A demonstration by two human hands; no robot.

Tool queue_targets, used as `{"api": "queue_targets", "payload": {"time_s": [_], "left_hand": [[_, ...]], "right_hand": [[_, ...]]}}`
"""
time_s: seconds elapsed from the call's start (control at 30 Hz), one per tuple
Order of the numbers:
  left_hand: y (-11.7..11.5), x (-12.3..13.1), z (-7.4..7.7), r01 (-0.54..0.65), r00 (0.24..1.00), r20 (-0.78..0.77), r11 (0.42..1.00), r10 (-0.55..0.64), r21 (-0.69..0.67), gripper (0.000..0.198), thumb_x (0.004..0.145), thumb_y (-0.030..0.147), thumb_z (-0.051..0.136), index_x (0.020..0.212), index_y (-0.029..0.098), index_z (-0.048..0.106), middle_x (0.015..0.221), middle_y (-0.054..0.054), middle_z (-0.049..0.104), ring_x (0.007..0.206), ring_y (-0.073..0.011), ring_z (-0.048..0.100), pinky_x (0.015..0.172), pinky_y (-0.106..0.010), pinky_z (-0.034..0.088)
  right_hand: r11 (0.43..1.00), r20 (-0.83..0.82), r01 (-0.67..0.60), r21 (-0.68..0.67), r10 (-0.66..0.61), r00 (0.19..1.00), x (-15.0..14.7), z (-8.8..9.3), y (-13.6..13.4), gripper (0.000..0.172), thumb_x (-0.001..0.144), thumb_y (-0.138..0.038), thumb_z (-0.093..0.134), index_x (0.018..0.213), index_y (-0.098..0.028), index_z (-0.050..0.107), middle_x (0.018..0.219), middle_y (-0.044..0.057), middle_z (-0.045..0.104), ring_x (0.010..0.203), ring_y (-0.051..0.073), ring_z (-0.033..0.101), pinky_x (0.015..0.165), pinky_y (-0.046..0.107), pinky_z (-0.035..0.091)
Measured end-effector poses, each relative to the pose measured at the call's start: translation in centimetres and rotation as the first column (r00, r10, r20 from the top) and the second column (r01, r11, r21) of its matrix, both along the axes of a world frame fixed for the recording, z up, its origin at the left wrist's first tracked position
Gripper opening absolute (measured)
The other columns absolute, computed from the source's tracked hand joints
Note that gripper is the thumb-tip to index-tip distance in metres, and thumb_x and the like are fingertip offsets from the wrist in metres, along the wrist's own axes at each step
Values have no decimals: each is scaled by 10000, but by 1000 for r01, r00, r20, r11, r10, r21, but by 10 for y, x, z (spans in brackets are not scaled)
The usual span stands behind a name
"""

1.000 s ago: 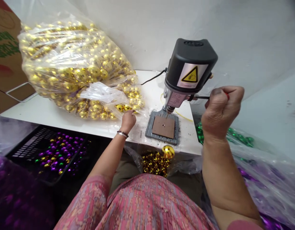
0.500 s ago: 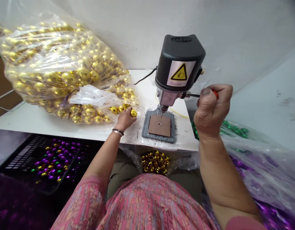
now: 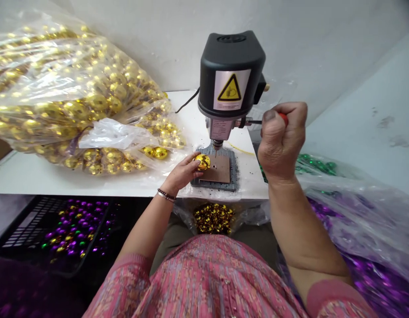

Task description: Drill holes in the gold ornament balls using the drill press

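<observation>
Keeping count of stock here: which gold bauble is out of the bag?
The gold bauble gripped in the left hand, above the drill press's base plate; the others lie in the clear plastic sack.

Bench drill [image 3: 227, 84] on table [image 3: 41, 185], wall [image 3: 141, 44] behind it. Base plate [image 3: 235, 176] sits under the chuck [image 3: 217, 143], cardboard pad [image 3: 222, 170] on the plate. Big plastic bag of baubles [image 3: 58, 97] on the table, left of the drill. Left hand [image 3: 181, 174] holds one bauble [image 3: 202, 161] over the pad, near the chuck. Right hand [image 3: 282, 141] is right of the drill, gripping the feed lever [image 3: 257, 122]. Below table edge: crate of baubles [image 3: 55, 225] left, heap of small pieces [image 3: 213, 218] centre, second plastic bag of baubles [image 3: 357, 212] right.
</observation>
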State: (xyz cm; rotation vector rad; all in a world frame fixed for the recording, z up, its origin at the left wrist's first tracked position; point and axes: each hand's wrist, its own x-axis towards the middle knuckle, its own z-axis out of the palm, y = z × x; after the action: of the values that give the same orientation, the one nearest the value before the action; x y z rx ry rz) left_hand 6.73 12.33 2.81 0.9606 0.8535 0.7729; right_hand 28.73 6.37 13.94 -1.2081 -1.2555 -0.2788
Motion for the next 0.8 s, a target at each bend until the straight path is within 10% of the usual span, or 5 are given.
{"api": "queue_targets", "payload": {"time_s": [0.33, 0.57, 0.8], "left_hand": [[12, 30, -10, 112, 838, -508, 849, 199, 517, 522, 767, 301, 772, 1264, 173, 682, 1135, -104, 734, 980, -214, 676, 918, -367, 560], [12, 36, -16, 202, 752, -598, 766, 277, 610, 593, 752, 245, 773, 1322, 155, 638, 1301, -156, 659, 1158, -272, 649, 1017, -421, 544], [9, 43, -9, 375, 679, -685, 678, 263, 632, 618, 713, 215, 802, 1310, 139, 660, 1299, -145, 653, 1216, -271, 626, 1087, -398, 520]], "right_hand": [[995, -68, -28, -92, 22, 997, -2, 24, 5, 242, 1000, -395, 469, 849, -209, 438, 683, -54, 469, 626, 58, 413, 663, 223, 390], [948, -172, 74, -310, -133, 976, 2, 71, 38, 423, 980, -291, 570, 686, -229, 273, 614, -91, 253, 647, 73, 223, 702, 264, 224], [926, -236, 27, -375, -124, 964, 6, 81, 54, 448, 1003, -252, 524, 659, -227, 238, 646, -73, 251, 677, 86, 206, 724, 271, 216]]}}
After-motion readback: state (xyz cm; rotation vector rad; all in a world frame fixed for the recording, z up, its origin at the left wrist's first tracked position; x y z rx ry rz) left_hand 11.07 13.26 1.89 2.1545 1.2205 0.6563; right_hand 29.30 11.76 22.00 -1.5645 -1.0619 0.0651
